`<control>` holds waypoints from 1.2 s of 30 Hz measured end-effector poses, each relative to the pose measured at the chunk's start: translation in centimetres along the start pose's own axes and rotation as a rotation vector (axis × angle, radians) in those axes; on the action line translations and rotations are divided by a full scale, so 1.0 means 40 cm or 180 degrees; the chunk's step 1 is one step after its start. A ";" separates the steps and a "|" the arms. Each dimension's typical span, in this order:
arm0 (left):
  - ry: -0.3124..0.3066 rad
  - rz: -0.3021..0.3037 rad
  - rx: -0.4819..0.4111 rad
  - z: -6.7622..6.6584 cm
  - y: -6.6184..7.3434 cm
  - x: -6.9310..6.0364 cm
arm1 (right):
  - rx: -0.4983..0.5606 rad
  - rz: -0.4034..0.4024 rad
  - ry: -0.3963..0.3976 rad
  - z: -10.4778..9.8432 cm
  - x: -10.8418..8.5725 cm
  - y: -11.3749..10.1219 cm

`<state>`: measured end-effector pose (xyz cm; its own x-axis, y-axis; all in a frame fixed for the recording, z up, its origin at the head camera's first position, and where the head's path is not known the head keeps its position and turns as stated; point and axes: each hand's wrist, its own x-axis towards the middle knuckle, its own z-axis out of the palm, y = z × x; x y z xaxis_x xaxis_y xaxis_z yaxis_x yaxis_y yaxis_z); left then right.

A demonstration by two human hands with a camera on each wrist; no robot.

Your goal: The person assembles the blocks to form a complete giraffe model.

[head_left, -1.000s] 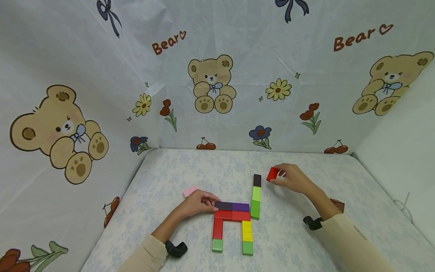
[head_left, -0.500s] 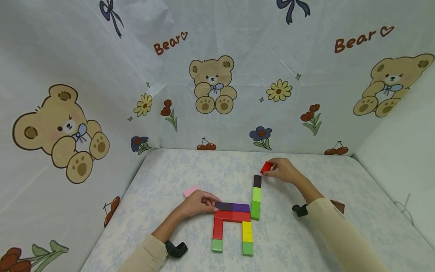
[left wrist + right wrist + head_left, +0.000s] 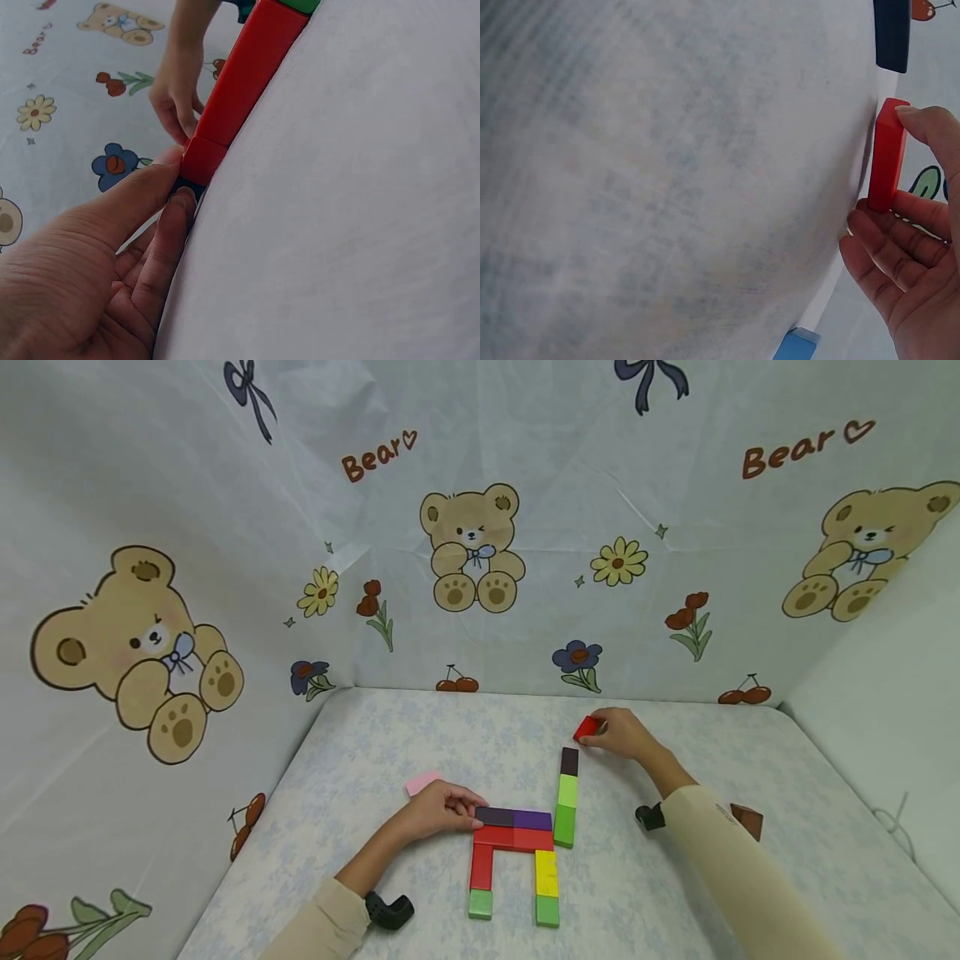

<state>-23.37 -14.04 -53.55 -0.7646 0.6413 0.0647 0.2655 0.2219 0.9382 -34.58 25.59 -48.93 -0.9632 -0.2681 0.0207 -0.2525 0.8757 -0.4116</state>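
Note:
In the head view, my right hand [image 3: 622, 733] pinches a red block [image 3: 585, 727] between thumb and fingers, just beyond the black block [image 3: 569, 762] topping a column. Below that black block, the column continues with a light green block [image 3: 567, 791] and a green block [image 3: 565, 827]. My left hand [image 3: 438, 810] pinches the left end of a dark block [image 3: 495, 817], which adjoins a purple block [image 3: 532, 821]. In front of these lies a red row [image 3: 512, 837], with a red-and-green leg [image 3: 481, 881] and a yellow-and-green leg [image 3: 547, 887]. The right wrist view shows the held red block [image 3: 887, 154] gripped at its ends.
A pink block [image 3: 422, 781] lies behind my left hand, partly covered. Near my right sleeve sits a brown block [image 3: 747, 821]. The right wrist view catches a blue block [image 3: 796, 345] at its bottom edge. A bear-printed cloth [image 3: 525, 643] stands behind the patterned table [image 3: 390, 727].
My right hand has carried the red block left and away from me, from beside the column's top to just beyond it, slowing lately. My left hand keeps its place on the dark block.

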 end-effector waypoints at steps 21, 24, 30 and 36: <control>-0.0021 -0.0044 0.0047 0.001 0.001 0.004 | 0.1028 0.0730 0.0078 0.016 0.007 0.005; -0.0032 -0.0043 0.0045 0.002 0.000 0.003 | 0.1236 0.0802 0.0148 0.024 0.002 -0.004; 0.0006 -0.0008 0.0063 -0.002 0.002 0.001 | 0.1395 0.0760 0.0172 0.030 0.002 -0.022; 0.0023 -0.0061 0.0039 -0.002 0.004 0.002 | 0.1415 0.0751 0.0087 0.030 0.011 -0.024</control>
<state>-23.43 -14.03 -53.37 -0.7739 0.6315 0.0491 0.2578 0.2432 0.9351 -34.65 24.15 -49.61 -0.9929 -0.0675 -0.0982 0.0303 0.6538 -0.7561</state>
